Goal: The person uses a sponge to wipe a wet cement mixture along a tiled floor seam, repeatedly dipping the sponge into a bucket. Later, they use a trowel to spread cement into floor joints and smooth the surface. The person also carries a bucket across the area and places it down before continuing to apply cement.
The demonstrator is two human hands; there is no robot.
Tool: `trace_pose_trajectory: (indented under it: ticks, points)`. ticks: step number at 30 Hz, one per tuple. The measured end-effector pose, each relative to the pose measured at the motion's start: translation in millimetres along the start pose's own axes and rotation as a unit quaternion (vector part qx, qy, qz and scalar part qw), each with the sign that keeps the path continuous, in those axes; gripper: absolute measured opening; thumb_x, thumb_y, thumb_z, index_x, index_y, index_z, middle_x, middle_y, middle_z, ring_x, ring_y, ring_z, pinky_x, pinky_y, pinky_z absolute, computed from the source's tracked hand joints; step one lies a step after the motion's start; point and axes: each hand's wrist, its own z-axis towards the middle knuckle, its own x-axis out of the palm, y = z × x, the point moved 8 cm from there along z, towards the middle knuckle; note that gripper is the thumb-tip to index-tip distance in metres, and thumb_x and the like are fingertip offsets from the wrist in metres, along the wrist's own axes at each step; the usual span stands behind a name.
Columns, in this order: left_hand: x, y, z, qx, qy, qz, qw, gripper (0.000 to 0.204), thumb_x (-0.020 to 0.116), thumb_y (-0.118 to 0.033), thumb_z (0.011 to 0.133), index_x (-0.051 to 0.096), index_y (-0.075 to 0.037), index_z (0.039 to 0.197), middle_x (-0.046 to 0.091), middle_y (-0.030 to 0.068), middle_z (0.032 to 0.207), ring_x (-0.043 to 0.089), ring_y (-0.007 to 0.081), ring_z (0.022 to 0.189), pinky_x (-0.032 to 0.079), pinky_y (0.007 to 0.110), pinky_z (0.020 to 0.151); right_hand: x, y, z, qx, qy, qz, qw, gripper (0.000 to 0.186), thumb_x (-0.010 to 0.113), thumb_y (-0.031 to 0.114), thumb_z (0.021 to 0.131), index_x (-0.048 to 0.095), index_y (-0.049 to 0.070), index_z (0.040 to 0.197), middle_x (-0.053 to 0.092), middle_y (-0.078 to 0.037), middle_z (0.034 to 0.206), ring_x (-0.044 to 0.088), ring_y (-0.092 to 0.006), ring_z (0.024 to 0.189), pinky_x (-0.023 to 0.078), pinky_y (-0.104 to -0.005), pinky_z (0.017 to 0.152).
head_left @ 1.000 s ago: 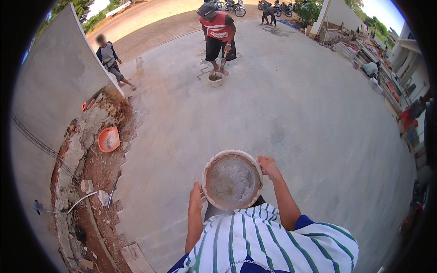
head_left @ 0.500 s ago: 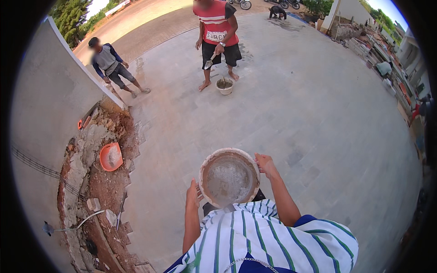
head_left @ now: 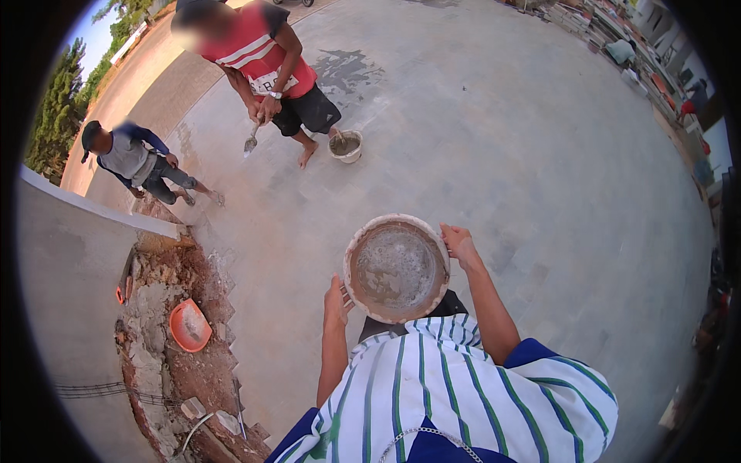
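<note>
Between my hands I carry a round, pale bucket, crusted with cement at the rim and coated with grey residue inside. My left hand is closed at its left side, the fingers partly tucked behind the wall. At the right rim, my right hand grips the edge. The bucket is in front of my body, its mouth facing up toward me; its underside is hidden.
Ahead on the left, a person in a red shirt holds a trowel beside a smaller bucket of grey mix. Another person stands near the wall. An orange tray lies on rubble along the paving's left edge.
My view has turned, and the surroundings sit differently in it. The bucket is slightly higher in the picture, still between both hands. The red-shirted person now leans forward with both hands near the trowel.
</note>
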Motion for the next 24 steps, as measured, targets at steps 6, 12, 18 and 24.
trace_pose_trajectory:
  ticks: [6, 12, 18, 24]
  points:
    - [80.5, -74.7, 94.7, -0.016, 0.031, 0.052, 0.998, 0.072, 0.038, -0.06, 0.091, 0.046, 0.001, 0.128, 0.051, 0.0163, 0.124, 0.048, 0.0284, 0.113, 0.038, 0.042, 0.097, -29.0, 49.1, 79.8, 0.036, -0.04, 0.09, 0.995, 0.036, 0.058, 0.04, 0.087, 0.058, 0.008, 0.072, 0.053, 0.0, 0.062, 0.049, -0.0104, 0.053, 0.041, -0.0271, 0.047]
    - [183.5, -144.3, 195.1, -0.03, 0.031, 0.073, 0.996, 0.071, 0.038, -0.06, 0.091, 0.047, 0.0, 0.126, 0.052, 0.0158, 0.123, 0.049, 0.0282, 0.112, 0.038, 0.042, 0.096, -55.4, 100.5, 224.6, 0.07, -0.014, 0.073, 0.995, 0.034, 0.057, 0.043, 0.088, 0.054, 0.013, 0.073, 0.05, 0.004, 0.064, 0.049, -0.0097, 0.055, 0.042, -0.0256, 0.051]
    - [286.6, -184.9, 257.7, -0.068, 0.027, 0.062, 0.995, 0.069, 0.037, -0.058, 0.092, 0.046, 0.0, 0.127, 0.052, 0.0152, 0.122, 0.049, 0.0276, 0.112, 0.038, 0.043, 0.096, -107.1, 131.0, 356.2, 0.073, -0.057, -0.008, 0.996, 0.042, 0.058, 0.043, 0.086, 0.061, 0.004, 0.073, 0.055, -0.001, 0.064, 0.051, -0.0124, 0.06, 0.04, -0.0304, 0.051]
    - [405.4, -224.0, 375.6, -0.046, 0.054, 0.029, 0.997, 0.065, 0.036, -0.055, 0.094, 0.047, 0.001, 0.126, 0.053, 0.0144, 0.121, 0.049, 0.0267, 0.111, 0.038, 0.043, 0.095, -145.6, 182.1, 524.4, 0.021, -0.057, 0.009, 0.998, 0.042, 0.057, 0.043, 0.085, 0.061, 0.003, 0.074, 0.055, -0.002, 0.064, 0.05, -0.0124, 0.062, 0.039, -0.0314, 0.053]
